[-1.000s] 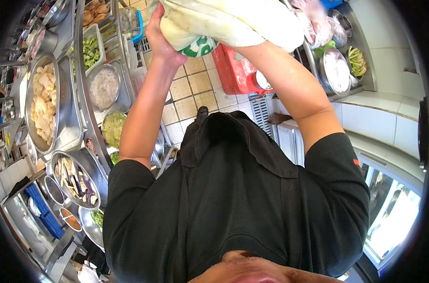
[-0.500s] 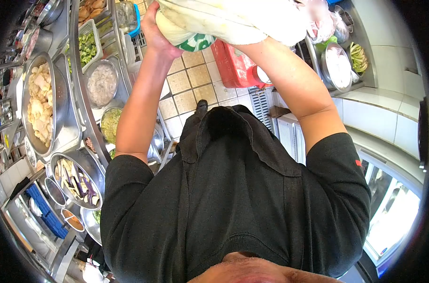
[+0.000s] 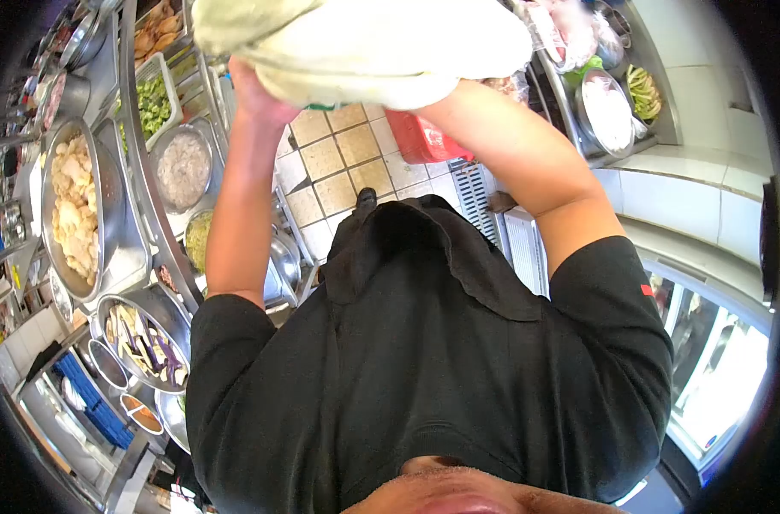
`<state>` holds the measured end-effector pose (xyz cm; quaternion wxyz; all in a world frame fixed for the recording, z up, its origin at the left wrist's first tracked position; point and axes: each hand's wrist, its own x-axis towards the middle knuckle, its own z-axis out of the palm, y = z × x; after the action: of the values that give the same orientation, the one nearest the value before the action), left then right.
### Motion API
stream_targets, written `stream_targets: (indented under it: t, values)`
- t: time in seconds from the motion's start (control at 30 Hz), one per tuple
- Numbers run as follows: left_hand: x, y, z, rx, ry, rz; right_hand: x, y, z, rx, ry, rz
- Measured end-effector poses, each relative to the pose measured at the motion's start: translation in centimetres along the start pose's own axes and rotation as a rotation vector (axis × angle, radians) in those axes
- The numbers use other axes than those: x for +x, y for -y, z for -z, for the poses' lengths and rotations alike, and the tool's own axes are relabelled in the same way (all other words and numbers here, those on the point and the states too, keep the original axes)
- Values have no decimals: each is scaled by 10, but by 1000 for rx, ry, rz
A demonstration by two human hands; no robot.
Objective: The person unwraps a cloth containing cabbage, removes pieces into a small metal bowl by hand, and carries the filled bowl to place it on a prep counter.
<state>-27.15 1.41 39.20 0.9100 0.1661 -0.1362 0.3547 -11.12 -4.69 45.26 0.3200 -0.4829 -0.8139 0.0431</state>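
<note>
A large pale, cream-white cloth point(image 3: 381, 51) is held up in front of me at the top of the head view. My left hand point(image 3: 263, 92) grips its lower left side, with most of the fingers hidden behind the folds. The cloth covers my right hand, so only my right forearm point(image 3: 518, 141) shows, reaching under its right side. A small piece of something green point(image 3: 323, 107) peeks out below the cloth near my left hand. What the cloth wraps or covers cannot be made out.
A red plastic jug point(image 3: 424, 137) stands on the tiled floor point(image 3: 338, 154) beyond me. On my left, a metal counter carries a bowl of pale chunks point(image 3: 74, 206), a bowl of cut eggplant point(image 3: 141, 347) and a green vegetable basket point(image 3: 154, 107). A bowl of white food point(image 3: 608, 111) sits right.
The cloth and both arms have shifted left, and the cloth hangs lower over my hands. The green-and-white patterned surface under it is now almost fully covered. My right hand stays hidden.
</note>
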Motion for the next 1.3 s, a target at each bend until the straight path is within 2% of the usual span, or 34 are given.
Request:
stream_targets:
  t: [0.1,0.17,0.2,0.33,0.53,0.63,0.73,0.87,0.97,1.0,1.1,1.13,1.23,1.27,1.3]
  values:
    - [-6,3,8,-19,10,41,-14,2,2,10,-5,-1]
    - [-9,3,0,47,-140,44,-18,3,2,8,-11,-7]
    - [-11,10,-5,420,-510,-43,-19,3,2,8,-16,-7]
    - [-10,12,-10,363,-534,-75,-19,4,1,8,-22,-13]
    - [-15,10,7,97,-197,36,-18,4,0,21,-32,-26]
    - [-12,16,-5,347,-523,-51,-16,4,-1,30,-44,-33]
    - [-19,13,17,48,-187,17,-17,2,-3,62,-63,-52]
    - [-20,19,11,44,-138,22,-13,1,-4,147,-124,-82]
    - [-3,28,-24,504,-754,-58,-4,-8,-4,298,-194,-112]
    - [9,32,-43,565,-801,-54,-3,-13,1,363,-220,-125]
    - [-6,11,-46,389,-404,-14,1,-30,11,583,-276,-189]
    - [-12,17,-40,626,-237,-114,2,-34,10,643,-312,-225]
    - [-4,61,-20,1020,-387,-622,13,-26,-24,712,-493,-482]
    - [5,66,-23,918,-311,-623,10,-22,-16,669,-424,-456]
    - [7,64,-26,806,-387,-588,6,-17,-10,625,-358,-427]
